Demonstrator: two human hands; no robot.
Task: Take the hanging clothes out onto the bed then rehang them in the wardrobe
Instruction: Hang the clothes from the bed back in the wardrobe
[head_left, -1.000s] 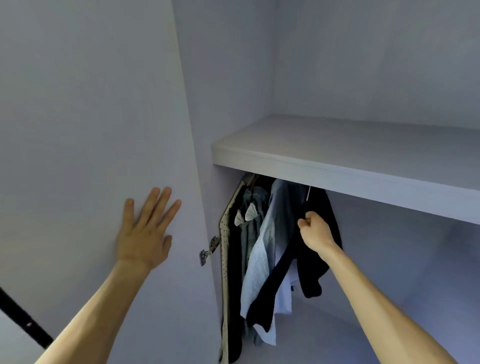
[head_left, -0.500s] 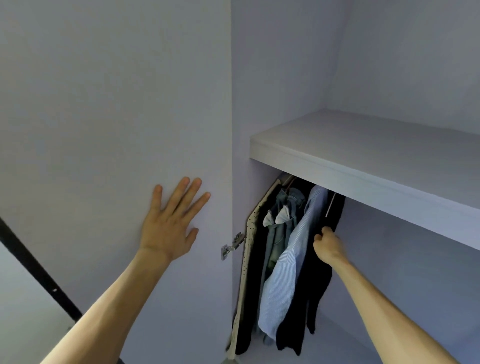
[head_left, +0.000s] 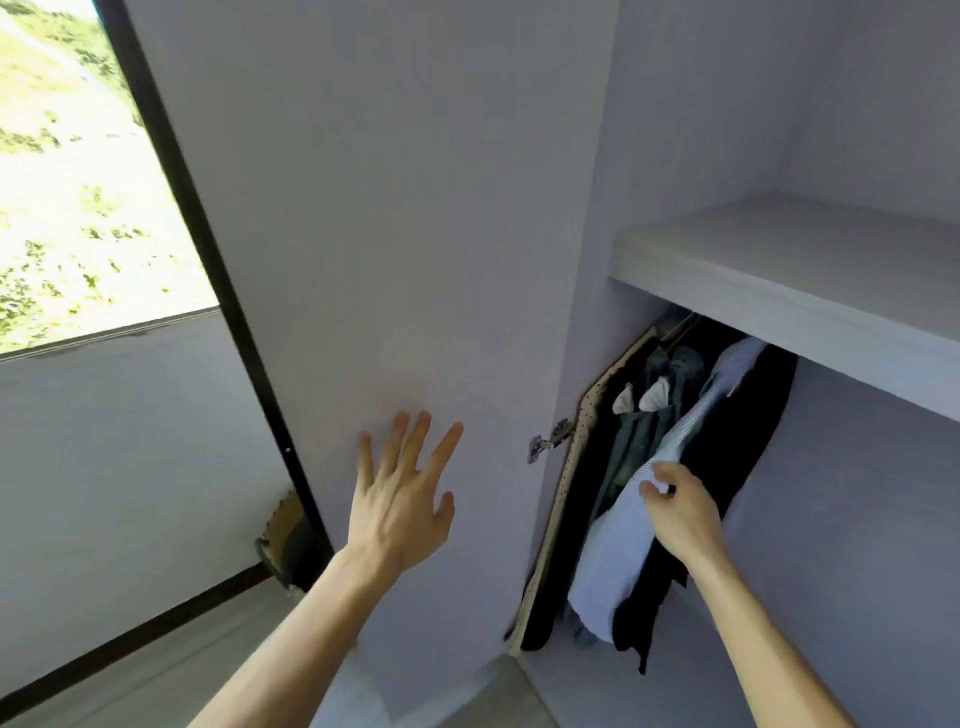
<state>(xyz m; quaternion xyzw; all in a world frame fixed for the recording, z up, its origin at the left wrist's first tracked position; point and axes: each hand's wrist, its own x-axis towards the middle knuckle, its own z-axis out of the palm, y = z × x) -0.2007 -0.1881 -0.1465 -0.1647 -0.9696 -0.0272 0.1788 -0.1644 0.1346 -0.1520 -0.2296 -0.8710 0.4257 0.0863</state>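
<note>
Head view, the only one. Left hand lies flat on the inner face of the open door, centre of frame, fingers straight and spread, gripping nothing; likely a brace to hold the door back while the other arm reaches in. Hinge sits just right of it. Right hand, centre right, reaches into the wardrobe with fingers curled, at the seam between the pale blue shirt and the black garment. It touches the shirt's edge, but pinching cloth or only parting it: cannot tell. Hanging clothes are bunched at the compartment's left end, under the shelf, which hides the rail and most hanger tops; right of them the compartment shows only wall. Window upper left. No bed in frame. Judgement: clothes are on the rail; which half of the task this is cannot be read here.
</note>
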